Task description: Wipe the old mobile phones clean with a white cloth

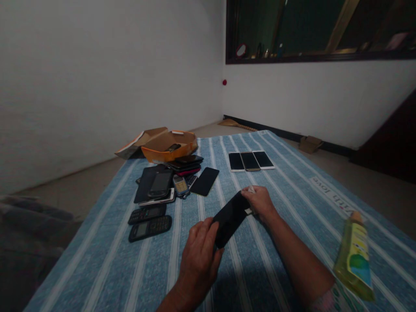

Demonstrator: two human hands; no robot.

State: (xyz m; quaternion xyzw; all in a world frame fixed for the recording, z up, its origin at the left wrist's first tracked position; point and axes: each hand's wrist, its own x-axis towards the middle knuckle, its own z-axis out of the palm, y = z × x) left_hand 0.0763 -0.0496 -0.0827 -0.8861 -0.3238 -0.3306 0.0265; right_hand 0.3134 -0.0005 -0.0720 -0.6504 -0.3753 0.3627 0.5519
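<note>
A black smartphone point(230, 219) is tilted above the striped cloth, dark screen facing up. My left hand point(202, 251) grips its near end, with the thumb underneath and fingers along the edge. At the far end, my right hand point(258, 201) is closed around a crumpled white cloth or tissue point(251, 189), pressed against the phone's edge. Bits of the white material poke out above and below the fingers; the rest is hidden. Beyond my hands lie three smartphones point(250, 161) side by side, screens up. Another dark smartphone point(205, 181) lies alone to their left.
At the left are stacked phones point(160, 182), a small keypad phone point(181, 185) and two black keypad phones point(150, 228). An open orange cardboard box point(169, 152) stands behind them. A bottle of yellow liquid point(355, 260) is at the right. Blue striped cloth point(107, 255) covers the surface.
</note>
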